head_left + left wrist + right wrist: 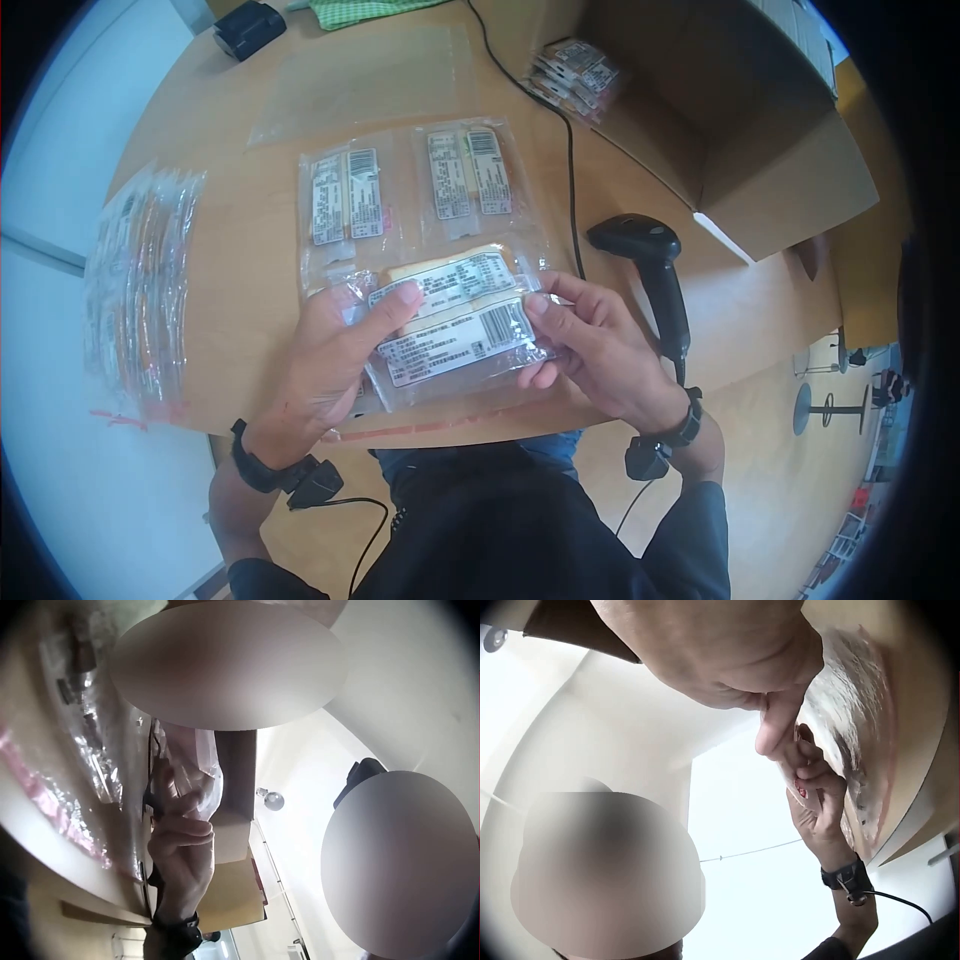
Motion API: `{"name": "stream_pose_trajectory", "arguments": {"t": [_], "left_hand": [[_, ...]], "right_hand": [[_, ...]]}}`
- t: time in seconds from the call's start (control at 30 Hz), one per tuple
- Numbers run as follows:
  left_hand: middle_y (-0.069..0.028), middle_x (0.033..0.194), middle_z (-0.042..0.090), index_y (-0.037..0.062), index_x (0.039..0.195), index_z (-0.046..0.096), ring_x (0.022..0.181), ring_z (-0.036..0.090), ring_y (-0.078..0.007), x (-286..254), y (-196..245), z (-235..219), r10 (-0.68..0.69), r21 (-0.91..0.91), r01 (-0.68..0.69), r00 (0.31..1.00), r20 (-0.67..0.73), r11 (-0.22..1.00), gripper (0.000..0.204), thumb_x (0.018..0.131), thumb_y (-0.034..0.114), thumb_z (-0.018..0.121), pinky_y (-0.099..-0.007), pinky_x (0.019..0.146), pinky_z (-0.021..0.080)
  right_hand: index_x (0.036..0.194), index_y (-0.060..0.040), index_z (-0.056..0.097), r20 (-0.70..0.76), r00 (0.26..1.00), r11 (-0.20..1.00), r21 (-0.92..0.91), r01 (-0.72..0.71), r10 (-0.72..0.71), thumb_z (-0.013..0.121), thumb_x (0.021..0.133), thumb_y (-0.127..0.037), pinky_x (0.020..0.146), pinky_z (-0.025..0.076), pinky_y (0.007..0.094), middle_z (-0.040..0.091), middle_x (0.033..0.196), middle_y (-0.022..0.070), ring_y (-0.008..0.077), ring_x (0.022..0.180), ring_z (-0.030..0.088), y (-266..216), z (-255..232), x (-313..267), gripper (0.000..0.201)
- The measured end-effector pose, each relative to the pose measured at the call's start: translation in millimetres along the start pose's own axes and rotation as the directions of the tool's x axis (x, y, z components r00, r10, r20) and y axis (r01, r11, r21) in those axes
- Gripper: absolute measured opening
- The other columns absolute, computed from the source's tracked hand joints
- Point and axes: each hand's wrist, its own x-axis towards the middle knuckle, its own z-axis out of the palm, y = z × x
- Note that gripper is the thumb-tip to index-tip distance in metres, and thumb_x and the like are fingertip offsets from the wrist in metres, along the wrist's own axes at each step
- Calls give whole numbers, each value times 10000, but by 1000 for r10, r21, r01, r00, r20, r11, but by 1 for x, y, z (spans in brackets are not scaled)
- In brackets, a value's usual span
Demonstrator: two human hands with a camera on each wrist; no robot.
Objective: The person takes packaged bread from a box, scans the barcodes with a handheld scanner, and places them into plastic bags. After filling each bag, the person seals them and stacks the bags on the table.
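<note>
Both hands hold a clear plastic packet (450, 375) over the front edge of the table, with two pale bars inside under white printed labels. The left hand (335, 355) grips its left end, thumb lying on the upper label. At the other end, the right hand (610, 350) pinches the packet between thumb and fingers, next to a barcode. Just behind it lie a left packet (345, 195) and a right packet (468, 180), each with two labelled bars. In the right wrist view, the left hand (821, 799) has curled fingers at the packet's edge.
A black barcode scanner (650, 250) stands to the right, its cable (573, 190) running back across the table (235, 220). An open cardboard box (790, 190) holds several packets (575, 78). Stacked packets (145, 290) lie at left; a flat clear bag (370, 80) lies behind.
</note>
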Motion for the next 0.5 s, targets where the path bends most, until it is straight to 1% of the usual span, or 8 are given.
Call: {"name": "stream_pose_trajectory", "arguments": {"t": [0.03, 0.07, 0.1, 0.17, 0.2, 0.27, 0.4, 0.5], "left_hand": [[-115, 1129, 708, -90, 1230, 638, 985, 670, -131, -1, 1, 0, 3, 0, -3, 1000, -9, 1000, 411, 991, 227, 745, -286, 882, 551], [-110, 1129, 704, -90, 1246, 629, 987, 665, -127, -1, 3, 0, -1, 18, 1, 1000, 1, 1000, 427, 989, 231, 747, -283, 881, 546], [-106, 1128, 701, -90, 1262, 621, 989, 660, -123, -3, 3, 1, -5, 37, 5, 1000, 14, 999, 444, 988, 235, 748, -280, 880, 541], [-104, 1138, 697, -91, 1278, 613, 1001, 656, -123, -6, 6, 8, 24, 27, -25, 999, 21, 999, 455, 989, 234, 747, -278, 888, 538], [-102, 1148, 694, -92, 1294, 605, 1012, 651, -122, -7, 7, 10, 51, 15, -51, 998, 35, 999, 467, 990, 232, 746, -276, 896, 535], [-104, 1164, 693, -93, 1302, 602, 1031, 646, -122, -8, 4, 10, 59, 27, -60, 998, 32, 998, 469, 991, 230, 744, -276, 913, 530], [-109, 1193, 689, -103, 1293, 605, 1071, 635, -121, -10, 6, 11, 64, 58, -67, 997, 45, 996, 456, 1009, 235, 720, -273, 933, 525], [-100, 1154, 700, -88, 1259, 636, 1013, 655, -118, -12, 3, 10, 92, 72, -97, 994, 64, 993, 415, 1046, 267, 667, -270, 898, 540]], "right_hand": [[1371, 72, 496, -6, 1000, 1000, -7, 24, -24, 588, 1082, -255, 676, 637, 244, 729, 1097, 173, 199, 769, 762, 0, 2, -1, 446], [1356, 60, 504, -53, 998, 999, -25, 44, -46, 556, 1093, -228, 602, 634, 227, 744, 1067, 183, 189, 712, 761, 0, 7, -2, 393], [1356, 60, 504, -46, 998, 999, -23, 41, -42, 556, 1093, -228, 602, 634, 227, 744, 1067, 183, 189, 712, 761, 0, 6, -3, 393], [1379, 74, 491, -16, 997, 993, -90, 71, -73, 580, 1086, -248, 657, 636, 255, 743, 1053, 173, 197, 761, 760, 0, 1, -5, 445], [1379, 74, 491, -12, 997, 993, -90, 71, -72, 580, 1086, -248, 657, 636, 255, 743, 1053, 173, 197, 761, 760, 0, 2, -5, 445], [1375, 68, 497, -49, 994, 992, -83, 97, -101, 582, 1085, -241, 653, 636, 258, 748, 1027, 166, 197, 759, 760, 0, 4, -6, 432], [1373, 64, 501, -53, 992, 990, -98, 106, -111, 580, 1086, -233, 649, 635, 262, 748, 1028, 166, 200, 748, 760, 1, 3, -8, 420], [1365, 67, 513, -44, 989, 980, -152, 130, -138, 580, 1086, -214, 669, 636, 264, 751, 1032, 148, 172, 804, 756, 0, 2, -11, 401]]}}
